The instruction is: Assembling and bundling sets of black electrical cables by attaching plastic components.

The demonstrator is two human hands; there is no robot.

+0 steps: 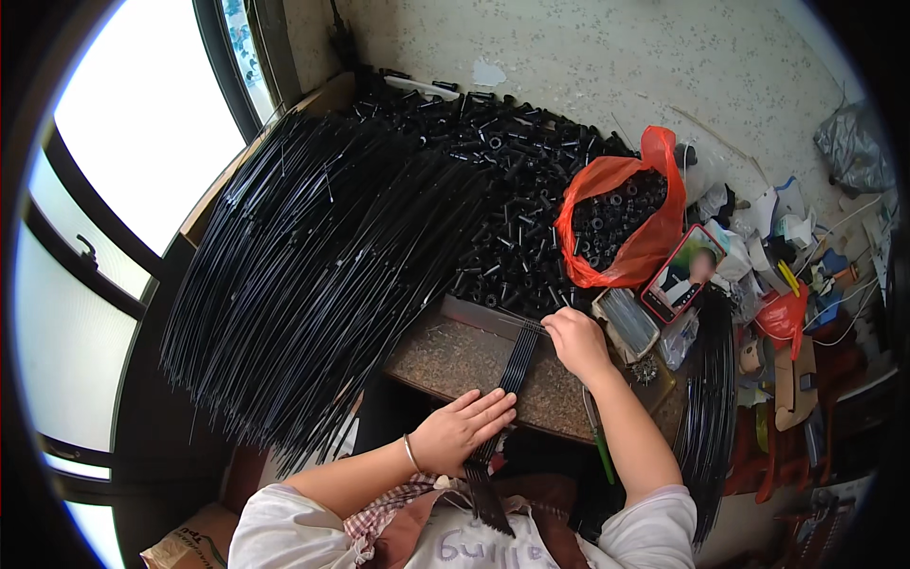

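Observation:
A flat row of thin black rods (519, 360) lies across the brown speckled board (436, 356) in front of me and runs down toward my lap. My left hand (460, 431) rests flat on this row, fingers stretched out and side by side. At the far end of the row, my right hand (575, 339) is closed in a pinch. Fine pale lines show beside its fingertips, too thin to make out. Beyond the board lies a heap of short black tubular parts (512, 218).
A large sheaf of long black rods (303, 266) spreads to the left. An orange-red plastic bag (673, 190) holds more black parts. Right of it are a phone (675, 284), a box of thin rods (627, 322), green-handled pliers (604, 455) and another rod bundle (709, 398).

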